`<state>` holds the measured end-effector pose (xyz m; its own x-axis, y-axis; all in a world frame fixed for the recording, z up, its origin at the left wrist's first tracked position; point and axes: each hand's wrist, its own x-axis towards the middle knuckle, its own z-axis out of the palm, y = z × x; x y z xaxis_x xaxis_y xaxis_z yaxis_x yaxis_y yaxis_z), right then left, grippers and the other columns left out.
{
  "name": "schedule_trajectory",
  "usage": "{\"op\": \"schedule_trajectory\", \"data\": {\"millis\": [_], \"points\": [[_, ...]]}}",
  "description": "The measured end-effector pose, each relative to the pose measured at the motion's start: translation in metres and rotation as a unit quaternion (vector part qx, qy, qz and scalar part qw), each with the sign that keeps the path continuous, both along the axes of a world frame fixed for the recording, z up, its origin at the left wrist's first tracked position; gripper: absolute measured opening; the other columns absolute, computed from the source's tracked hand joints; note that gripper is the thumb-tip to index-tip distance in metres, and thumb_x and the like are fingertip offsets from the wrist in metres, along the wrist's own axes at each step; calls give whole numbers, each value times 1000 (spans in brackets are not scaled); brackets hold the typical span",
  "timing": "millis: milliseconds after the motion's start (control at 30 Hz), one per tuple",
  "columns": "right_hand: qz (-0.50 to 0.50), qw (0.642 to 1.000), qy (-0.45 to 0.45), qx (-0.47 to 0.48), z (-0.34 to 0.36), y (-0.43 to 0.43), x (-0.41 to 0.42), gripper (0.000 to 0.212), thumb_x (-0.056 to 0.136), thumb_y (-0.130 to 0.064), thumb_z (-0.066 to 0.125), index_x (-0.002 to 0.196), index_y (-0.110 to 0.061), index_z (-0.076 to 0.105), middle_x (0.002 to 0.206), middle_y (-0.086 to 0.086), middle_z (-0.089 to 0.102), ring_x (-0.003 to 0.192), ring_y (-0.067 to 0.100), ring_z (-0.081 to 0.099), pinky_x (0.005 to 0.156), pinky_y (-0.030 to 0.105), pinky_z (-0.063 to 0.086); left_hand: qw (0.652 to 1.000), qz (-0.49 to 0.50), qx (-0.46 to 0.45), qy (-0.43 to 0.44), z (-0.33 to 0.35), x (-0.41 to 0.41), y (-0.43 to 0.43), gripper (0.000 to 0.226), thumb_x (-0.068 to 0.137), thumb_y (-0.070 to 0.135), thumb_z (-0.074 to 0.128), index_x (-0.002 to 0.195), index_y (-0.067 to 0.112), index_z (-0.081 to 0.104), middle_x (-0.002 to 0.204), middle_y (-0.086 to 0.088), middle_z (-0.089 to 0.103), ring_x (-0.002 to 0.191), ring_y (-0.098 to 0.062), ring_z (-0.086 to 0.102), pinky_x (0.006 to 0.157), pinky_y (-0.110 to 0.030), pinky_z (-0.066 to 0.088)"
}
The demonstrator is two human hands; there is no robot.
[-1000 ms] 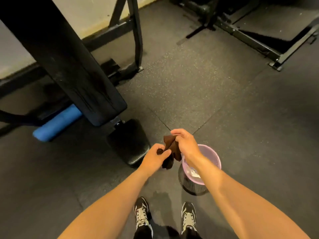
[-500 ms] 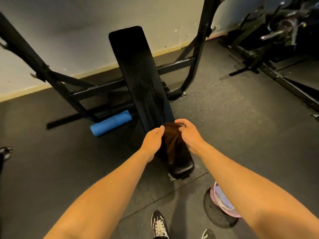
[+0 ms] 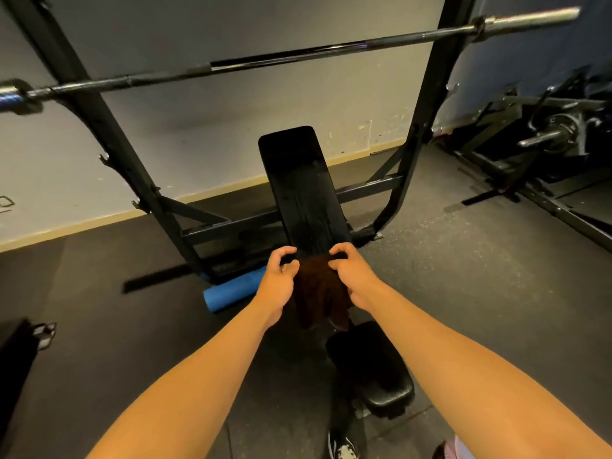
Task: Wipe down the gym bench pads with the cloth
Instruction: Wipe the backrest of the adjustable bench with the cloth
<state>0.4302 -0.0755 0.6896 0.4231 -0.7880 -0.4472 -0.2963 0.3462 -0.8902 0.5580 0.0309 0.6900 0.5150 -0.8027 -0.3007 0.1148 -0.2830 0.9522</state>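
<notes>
Dark speckled rubber floor (image 3: 447,276) here. The black rack frame (image 3: 215,227) stands on it, back pad (image 3: 304,193) and seat pad (image 3: 374,369) over it, and a blue foam roller (image 3: 231,291) lies right by the frame's base.

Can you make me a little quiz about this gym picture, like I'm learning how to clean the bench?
1. True or false: the left hand and the right hand both hold the brown cloth.
2. What colour is the foam roller? A red, B blue, C green.
3. Which is nearer to the person's shoe: the back pad or the seat pad?

Key: 1 true. 2 B. 3 the seat pad.
</notes>
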Motion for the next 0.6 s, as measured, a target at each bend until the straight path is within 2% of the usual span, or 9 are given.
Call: {"op": "schedule_trajectory", "data": {"millis": [67, 167, 233, 300, 367, 467, 533, 600], "points": [[-38, 998, -44, 21, 8, -17, 20, 28, 96, -7, 51, 88, -32, 62, 105, 17, 66, 93, 34, 65, 69, 40, 50, 999, -40, -6, -7, 13, 16, -12, 34, 105, 13, 45, 129, 30, 60, 109, 2, 66, 91, -12, 62, 74, -27, 49], [-65, 987, -125, 75, 19, -46, 50, 24, 98, -7, 48, 90, -21, 67, 106, 14, 67, 100, 29, 65, 81, 38, 54, 992, -115, 15, -53, 20, 46, -39, 45, 100, 10, 54, 136, 36, 58, 124, 13, 62, 110, -7, 62, 87, -28, 53], [-54, 976, -178, 110, 26, -57, 62, 24, 96, -7, 48, 91, -17, 70, 103, 13, 67, 98, 27, 64, 84, 39, 54, 986, -140, 20, -85, 16, 62, -55, 51, 96, 11, 62, 140, 36, 54, 127, 10, 64, 113, -9, 64, 95, -34, 55], [-26, 972, -206, 108, 26, -80, 83, 32, 89, 1, 47, 98, -16, 72, 105, 14, 66, 100, 27, 61, 85, 39, 53, 987, -124, 19, -105, 12, 84, -83, 37, 98, 13, 61, 131, 30, 61, 121, 4, 69, 108, -13, 68, 95, -40, 57], [12, 976, -205, 67, 24, -105, 108, 50, 81, 11, 43, 111, -19, 69, 114, 14, 64, 105, 27, 60, 91, 41, 54, 992, -72, 18, -103, 9, 107, -116, 19, 102, 17, 57, 116, 25, 66, 114, -6, 71, 102, -19, 71, 91, -45, 59], [55, 983, -174, -19, 18, -144, 147, 67, 81, 16, 46, 128, -30, 55, 122, 8, 61, 110, 24, 61, 94, 43, 55, 997, -23, 33, -68, 7, 141, -168, 14, 105, 23, 51, 107, 19, 65, 108, -12, 71, 95, -21, 70, 83, -40, 60], [54, 987, -127, -81, 10, -171, 173, 63, 85, 9, 55, 125, -38, 46, 122, 7, 57, 106, 21, 62, 86, 39, 58, 999, -9, 45, -29, 6, 164, -202, 19, 106, 25, 49, 110, 15, 65, 108, -11, 72, 96, -22, 70, 84, -39, 60], [35, 988, -85, -127, 2, -200, 199, 51, 87, -6, 64, 110, -45, 39, 119, 14, 56, 99, 24, 64, 78, 37, 59, 999, 9, 42, 9, 8, 187, -231, 22, 107, 24, 47, 113, 13, 65, 109, -10, 72, 99, -22, 70, 86, -38, 59]]}}
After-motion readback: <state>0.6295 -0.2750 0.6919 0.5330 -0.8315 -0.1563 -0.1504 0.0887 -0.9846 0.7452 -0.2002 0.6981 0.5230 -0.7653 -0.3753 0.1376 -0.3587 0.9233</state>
